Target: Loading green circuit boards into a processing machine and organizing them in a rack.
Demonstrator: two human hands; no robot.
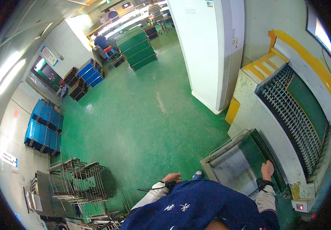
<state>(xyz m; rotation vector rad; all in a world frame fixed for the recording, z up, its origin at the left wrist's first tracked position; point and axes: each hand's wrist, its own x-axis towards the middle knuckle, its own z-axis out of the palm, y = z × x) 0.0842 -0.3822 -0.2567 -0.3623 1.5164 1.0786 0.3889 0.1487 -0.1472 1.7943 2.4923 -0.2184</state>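
Note:
My right hand point(267, 170) is closed at the edge of a dark green flat board point(253, 151), one of several standing close together in a rack cart point(227, 142) at my right. The fingertips are partly hidden, so the exact grip is hard to see. Inside the cart, a greyish translucent sheet point(232, 168) lies beside the boards. My left hand point(172, 177) hangs near my waist, loosely bent and with nothing visible in it; a dark band with a cord circles that wrist. On the roller conveyor point(288, 115) at the right rests another green board point(307, 101).
A tall white cabinet-like unit point(207, 57) stands ahead, beside the conveyor. Metal racks point(81, 180) are at the lower left. Blue bins point(44, 124) line the left wall. Green stacked crates point(136, 48) stand farther off, near people seated at a lit bench point(129, 23).

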